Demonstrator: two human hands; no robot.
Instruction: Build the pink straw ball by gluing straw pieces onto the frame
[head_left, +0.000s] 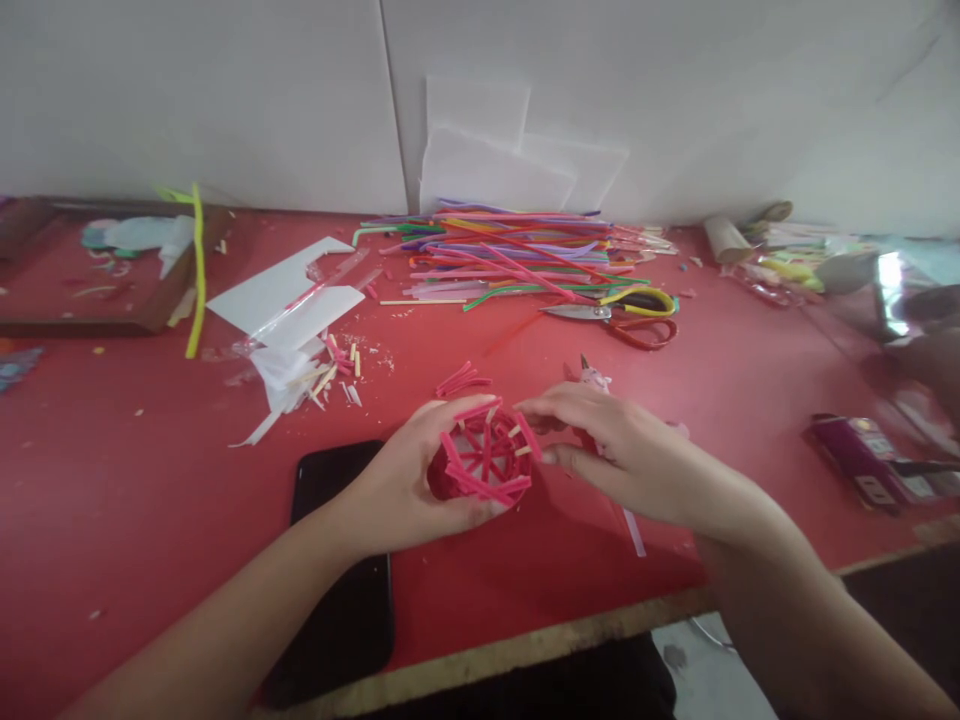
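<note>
A small round basket (486, 462) of pinkish-red pipe cleaners has spokes across its inside and short pale sticks poking up around its rim. My left hand (405, 480) is wrapped round its left side, thumb along the near edge. At the right rim, my right hand (622, 445) has its thumb and forefinger at the two ends of a short pink pipe-cleaner piece (528, 437). Behind the basket lie several cut pink pipe-cleaner pieces (463, 379). A glue gun or similar pink tool (595, 377) is partly hidden behind my right hand, with a pale strip (634, 533) below.
A black phone (341, 600) lies under my left forearm. Scissors (607, 312) rest by a pile of coloured pipe cleaners (517, 250). Farther left are white paper and scraps (285, 300) and a brown tray (90, 325). At right, another person's hand (934, 355) is near a purple box (855, 460).
</note>
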